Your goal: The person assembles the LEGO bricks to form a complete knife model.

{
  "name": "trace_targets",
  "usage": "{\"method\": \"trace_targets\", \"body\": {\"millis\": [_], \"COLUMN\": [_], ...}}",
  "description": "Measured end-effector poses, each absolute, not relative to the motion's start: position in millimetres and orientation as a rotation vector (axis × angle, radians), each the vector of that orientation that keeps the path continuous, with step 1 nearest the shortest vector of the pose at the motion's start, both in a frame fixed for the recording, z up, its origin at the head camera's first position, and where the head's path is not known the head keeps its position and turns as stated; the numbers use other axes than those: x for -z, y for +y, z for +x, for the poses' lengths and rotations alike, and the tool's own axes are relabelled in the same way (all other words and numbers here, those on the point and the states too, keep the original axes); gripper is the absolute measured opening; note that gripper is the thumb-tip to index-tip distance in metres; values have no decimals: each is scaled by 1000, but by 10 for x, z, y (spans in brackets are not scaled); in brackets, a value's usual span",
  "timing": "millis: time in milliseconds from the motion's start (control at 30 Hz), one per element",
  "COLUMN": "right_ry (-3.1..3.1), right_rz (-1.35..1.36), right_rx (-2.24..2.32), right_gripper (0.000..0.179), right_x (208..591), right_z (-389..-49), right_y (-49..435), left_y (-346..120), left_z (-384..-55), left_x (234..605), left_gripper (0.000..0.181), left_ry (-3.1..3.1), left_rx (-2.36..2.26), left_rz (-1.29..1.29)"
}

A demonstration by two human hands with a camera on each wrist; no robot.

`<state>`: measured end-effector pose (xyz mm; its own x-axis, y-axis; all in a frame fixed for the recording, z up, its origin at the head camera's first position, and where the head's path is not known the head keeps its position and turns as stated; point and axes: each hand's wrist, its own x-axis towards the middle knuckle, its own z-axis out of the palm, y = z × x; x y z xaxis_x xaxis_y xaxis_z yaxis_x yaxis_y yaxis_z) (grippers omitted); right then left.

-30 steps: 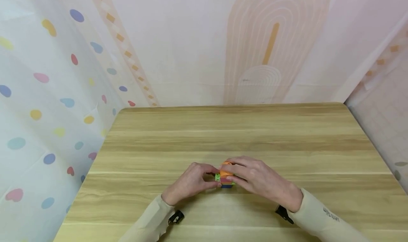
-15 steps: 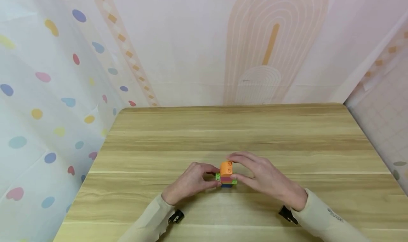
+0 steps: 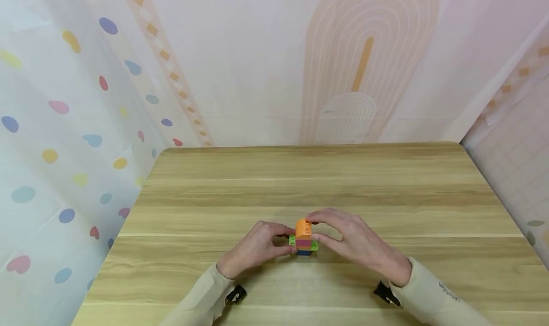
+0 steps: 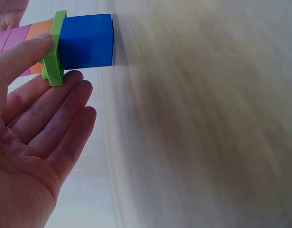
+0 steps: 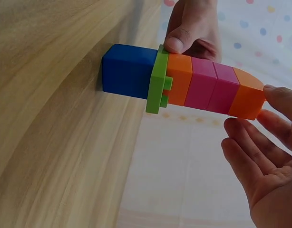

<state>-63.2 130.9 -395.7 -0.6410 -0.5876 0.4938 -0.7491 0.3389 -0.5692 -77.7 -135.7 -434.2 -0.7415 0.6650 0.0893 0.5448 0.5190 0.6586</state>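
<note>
A toy brick tower stands upright on the table in front of the person. At its foot is a blue block, under a green plate whose studded ends stick out. An orange brick and two pink bricks follow, topped by an orange brick with a rounded side. My left hand holds the tower low, thumb and fingers on either side by the green plate and lower orange brick. My right hand pinches the edge of the top orange brick with thumb and forefinger; its other fingers extend freely.
The wooden table stretches away behind the tower. A pale patterned curtain hangs along its back edge, and a dotted one along the left. Black straps show at both cuffs.
My right hand has drawn back to the right from over the top orange brick, uncovering its studs, and now touches its edge. The left hand has kept its hold.
</note>
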Motion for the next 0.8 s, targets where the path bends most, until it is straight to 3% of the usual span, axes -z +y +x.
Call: {"method": "trace_targets", "body": {"millis": [567,800], "right_ry": [-2525,-2677], "right_rz": [1007,869], "right_rx": [-1442,-1597], "right_gripper": [24,25], "right_x": [3921,3912], "right_z": [-804,-1003], "right_y": [1291,1336], "left_y": [-1407,-1408], "left_z": [-807,-815], "left_x": [4357,4343], "left_gripper": [36,28], "left_ry": [2582,2614], "left_rx": [-1132,-1140], "left_rz": [1071,1091]}}
